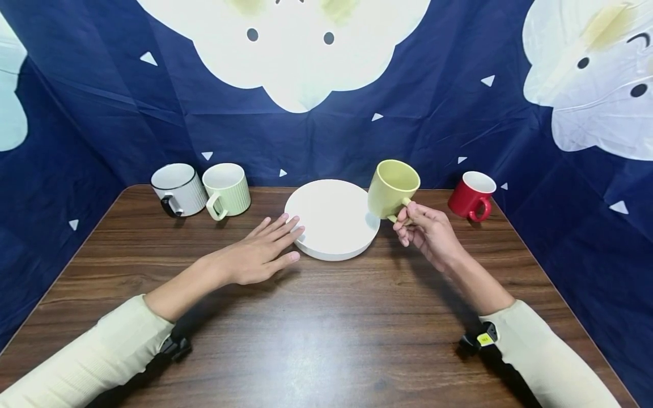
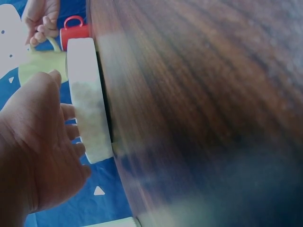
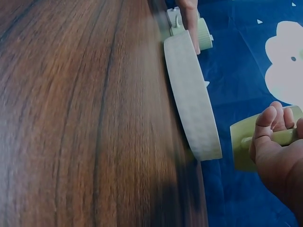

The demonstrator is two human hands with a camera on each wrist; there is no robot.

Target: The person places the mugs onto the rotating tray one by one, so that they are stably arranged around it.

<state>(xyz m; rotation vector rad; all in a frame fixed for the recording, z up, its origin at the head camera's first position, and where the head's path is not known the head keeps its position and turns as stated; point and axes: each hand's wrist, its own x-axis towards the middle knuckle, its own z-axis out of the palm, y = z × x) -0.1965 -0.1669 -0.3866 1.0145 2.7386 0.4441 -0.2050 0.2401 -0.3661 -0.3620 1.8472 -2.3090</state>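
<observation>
My right hand (image 1: pixel 425 231) grips the handle of a yellow-green mug (image 1: pixel 391 190), which is held up off the table beside the right edge of a round white turntable-like disc (image 1: pixel 334 221). The mug is slightly tilted, its mouth facing up. In the right wrist view, fingers curl round the mug's handle (image 3: pixel 284 137). My left hand (image 1: pixel 260 252) is spread with straight fingers at the disc's left edge; whether the fingertips touch it I cannot tell. The disc's thick pale side (image 2: pixel 87 101) shows in the left wrist view.
At the back left stand a white mug (image 1: pixel 186 195) with a black handle and a pale green ribbed mug (image 1: pixel 234 190), side by side. A red mug (image 1: pixel 463 198) stands at the back right. A blue patterned cloth (image 1: pixel 316 141) hangs behind the brown wooden table (image 1: pixel 326 317).
</observation>
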